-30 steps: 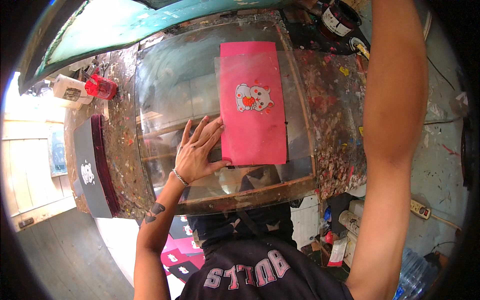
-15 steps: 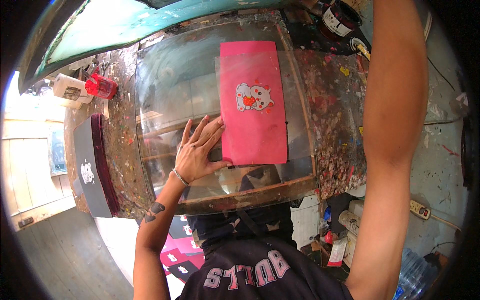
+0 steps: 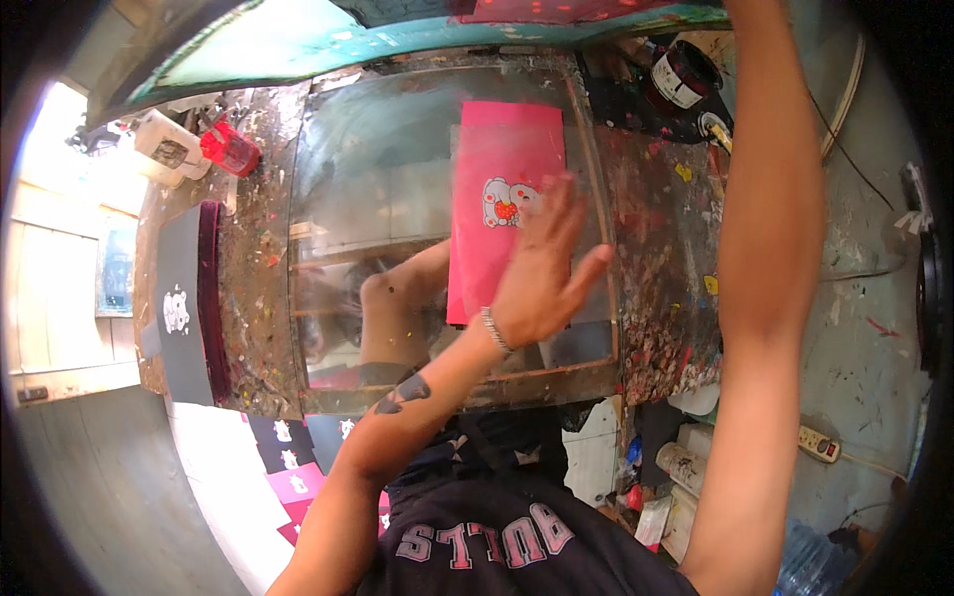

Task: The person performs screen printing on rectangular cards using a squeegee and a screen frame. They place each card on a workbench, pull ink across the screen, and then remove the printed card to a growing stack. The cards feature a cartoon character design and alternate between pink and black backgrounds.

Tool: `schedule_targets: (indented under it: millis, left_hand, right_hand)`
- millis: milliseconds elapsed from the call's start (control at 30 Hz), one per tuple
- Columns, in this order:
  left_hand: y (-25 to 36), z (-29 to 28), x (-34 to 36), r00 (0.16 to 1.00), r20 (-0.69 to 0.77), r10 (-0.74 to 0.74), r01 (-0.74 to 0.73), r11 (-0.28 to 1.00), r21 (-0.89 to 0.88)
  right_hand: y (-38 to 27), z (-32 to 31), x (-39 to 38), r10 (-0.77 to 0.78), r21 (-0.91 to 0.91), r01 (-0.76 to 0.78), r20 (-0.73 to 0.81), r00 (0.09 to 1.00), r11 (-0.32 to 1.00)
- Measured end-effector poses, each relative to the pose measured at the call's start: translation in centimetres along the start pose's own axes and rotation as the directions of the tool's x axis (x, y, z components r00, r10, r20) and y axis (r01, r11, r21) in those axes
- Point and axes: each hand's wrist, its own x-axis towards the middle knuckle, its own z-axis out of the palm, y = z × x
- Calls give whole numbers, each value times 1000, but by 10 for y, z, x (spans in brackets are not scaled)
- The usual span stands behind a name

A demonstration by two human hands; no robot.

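Before me, a pink sheet (image 3: 479,256) lies on the worktop (image 3: 378,179), its white animal figure (image 3: 494,202) already bearing red details; what remains cannot be told. The left hand (image 3: 539,286), blurred, hangs over it, fingers outspread, gripping nothing. The right hand's hold is out of view.

Left fisheye of head pair, looked steeply down over black shirt (image 3: 487,541), glass-topped table (image 3: 373,179) lay near below, edges bowed toward rim
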Motion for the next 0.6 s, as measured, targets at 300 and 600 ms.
schedule_targets:
  millis: [300, 600]
  left_hand:
    - [-55, -18, -57, 971, -37, -238, 237, 917, 321]
    - [57, 4, 34, 961, -162, -224, 94, 816, -571]
  right_hand:
    - [-16, -10, -29, 94, -55, -95, -15, 995, 994]
    - [-27, 2, -43, 91, -76, -95, -51, 995, 993]
